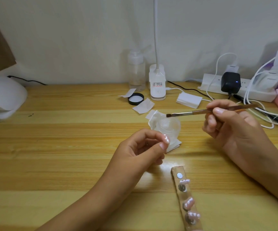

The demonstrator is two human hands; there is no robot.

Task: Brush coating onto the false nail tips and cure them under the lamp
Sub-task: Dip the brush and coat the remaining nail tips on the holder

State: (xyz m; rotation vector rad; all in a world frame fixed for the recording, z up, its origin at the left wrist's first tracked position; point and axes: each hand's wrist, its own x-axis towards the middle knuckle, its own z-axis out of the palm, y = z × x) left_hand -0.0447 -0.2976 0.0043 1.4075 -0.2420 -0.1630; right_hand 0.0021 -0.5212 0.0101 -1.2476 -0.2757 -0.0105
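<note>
Trouble may come mid-frame if the nail tip (49, 140) pinched by the left hand (140, 151) slips when the brush (193, 112) gripped by the right hand (231, 125) pushes it.

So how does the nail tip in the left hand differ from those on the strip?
The held tip is pinched in the left hand, off the table; the strip tips sit on their strip, which lies on it. One is alone; the others form a row. All look pinkish-white.
</note>
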